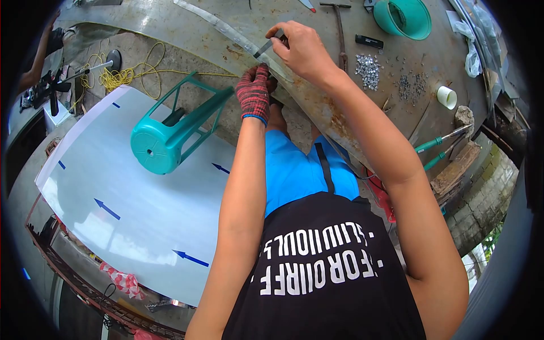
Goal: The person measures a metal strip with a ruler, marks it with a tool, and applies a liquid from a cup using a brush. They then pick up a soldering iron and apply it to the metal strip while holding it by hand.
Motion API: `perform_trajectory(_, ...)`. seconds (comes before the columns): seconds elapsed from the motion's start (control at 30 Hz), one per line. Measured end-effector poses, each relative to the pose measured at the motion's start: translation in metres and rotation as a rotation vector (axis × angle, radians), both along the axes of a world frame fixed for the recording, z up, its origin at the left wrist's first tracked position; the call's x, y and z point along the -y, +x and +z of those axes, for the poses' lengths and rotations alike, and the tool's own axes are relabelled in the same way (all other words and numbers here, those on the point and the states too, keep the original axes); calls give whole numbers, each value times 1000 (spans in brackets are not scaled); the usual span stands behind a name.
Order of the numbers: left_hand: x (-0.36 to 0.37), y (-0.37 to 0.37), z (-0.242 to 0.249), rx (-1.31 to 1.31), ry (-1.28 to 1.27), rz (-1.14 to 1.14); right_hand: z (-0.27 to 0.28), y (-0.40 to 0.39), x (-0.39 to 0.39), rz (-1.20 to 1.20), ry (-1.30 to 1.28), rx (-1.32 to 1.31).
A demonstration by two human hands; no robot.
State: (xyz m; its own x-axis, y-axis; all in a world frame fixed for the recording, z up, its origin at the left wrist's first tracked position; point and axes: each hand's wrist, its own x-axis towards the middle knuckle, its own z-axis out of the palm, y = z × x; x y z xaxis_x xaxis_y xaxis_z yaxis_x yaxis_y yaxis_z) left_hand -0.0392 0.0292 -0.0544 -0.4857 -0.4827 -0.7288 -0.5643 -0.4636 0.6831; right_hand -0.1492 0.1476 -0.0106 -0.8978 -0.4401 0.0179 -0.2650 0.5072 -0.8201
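Note:
My left hand (254, 92) wears a red and black knit glove and grips the near edge of a long shiny metal strip (218, 25) lying across a rusty metal workbench (317, 96). My bare right hand (300, 50) pinches a small flat metal tool (266, 46) and presses it on the strip just above the gloved hand. The strip runs up and left from the hands. My black shirt and blue shorts fill the lower middle.
A teal plastic stool (170, 133) lies tipped on a large white sheet (130, 192) with blue arrows. On the bench are a hammer (340, 25), a teal bowl (403, 17), small metal bits (368, 69), a white cup (447, 97) and green-handled pliers (439, 144). Yellow cord (122, 73) lies at left.

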Motion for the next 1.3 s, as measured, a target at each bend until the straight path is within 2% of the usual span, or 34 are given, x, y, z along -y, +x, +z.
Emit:
perform_trajectory(0.1,3,2,-1,7,-3,-33,10,1,-1,9,39,128)
perform_trajectory(1.3,5,4,-3,-4,20,-60,7,0,-11,-51,40,98)
